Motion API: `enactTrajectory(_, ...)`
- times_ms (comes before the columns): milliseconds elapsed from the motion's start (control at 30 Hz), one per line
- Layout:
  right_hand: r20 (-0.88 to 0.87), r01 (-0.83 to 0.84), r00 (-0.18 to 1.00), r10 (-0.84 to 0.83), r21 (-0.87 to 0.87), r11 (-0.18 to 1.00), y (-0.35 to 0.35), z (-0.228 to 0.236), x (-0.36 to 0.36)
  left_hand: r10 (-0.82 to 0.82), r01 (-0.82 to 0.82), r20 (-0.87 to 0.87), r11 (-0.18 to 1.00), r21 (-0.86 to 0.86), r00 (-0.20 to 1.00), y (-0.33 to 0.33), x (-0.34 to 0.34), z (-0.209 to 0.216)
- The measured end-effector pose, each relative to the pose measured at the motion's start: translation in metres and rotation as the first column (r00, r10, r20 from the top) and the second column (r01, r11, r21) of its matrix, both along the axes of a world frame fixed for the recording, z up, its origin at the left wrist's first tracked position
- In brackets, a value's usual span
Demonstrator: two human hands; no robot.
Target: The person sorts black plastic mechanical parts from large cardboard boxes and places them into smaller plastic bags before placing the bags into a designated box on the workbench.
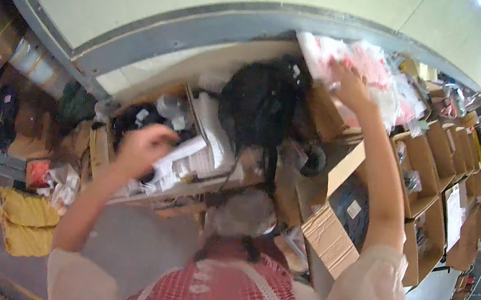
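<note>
Pink-and-white plastic-wrapped bundle (362,72) lies at the top of the shelving, just under the pale ceiling, its lower edge overhanging a cardboard box (328,117). The right hand (348,85) is raised against it, fingers pressed onto the wrap; whether they grip it I cannot tell. The left hand (142,147) hovers lower, fingers loosely curled and holding nothing, just beside white packets (187,163) on a crowded shelf. Open cardboard bins (433,176) line the right side; grey floor shows below.
</note>
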State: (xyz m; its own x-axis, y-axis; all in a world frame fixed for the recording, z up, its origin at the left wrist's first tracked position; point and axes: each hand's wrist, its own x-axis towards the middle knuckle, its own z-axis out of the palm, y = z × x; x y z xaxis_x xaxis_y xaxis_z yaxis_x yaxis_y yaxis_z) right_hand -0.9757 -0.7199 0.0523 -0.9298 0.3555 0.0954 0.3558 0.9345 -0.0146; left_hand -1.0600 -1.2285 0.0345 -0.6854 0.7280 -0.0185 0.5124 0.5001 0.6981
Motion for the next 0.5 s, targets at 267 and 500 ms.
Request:
enactTrajectory(267,-0.428,-0.27,0.838,0.338,0.214,0.939,0.035,-0.053,-0.004,-0.038,-0.195,0.953,0.976,0.1,0.299,0.246,0.14,-0.211)
enactTrajectory(500,-0.45,-0.236,0.833,0.322,0.238,0.942,0.048,-0.047,0.013,-0.109,-0.028,0.64,0.979,0.2,0.761,0.261,0.109,-0.236)
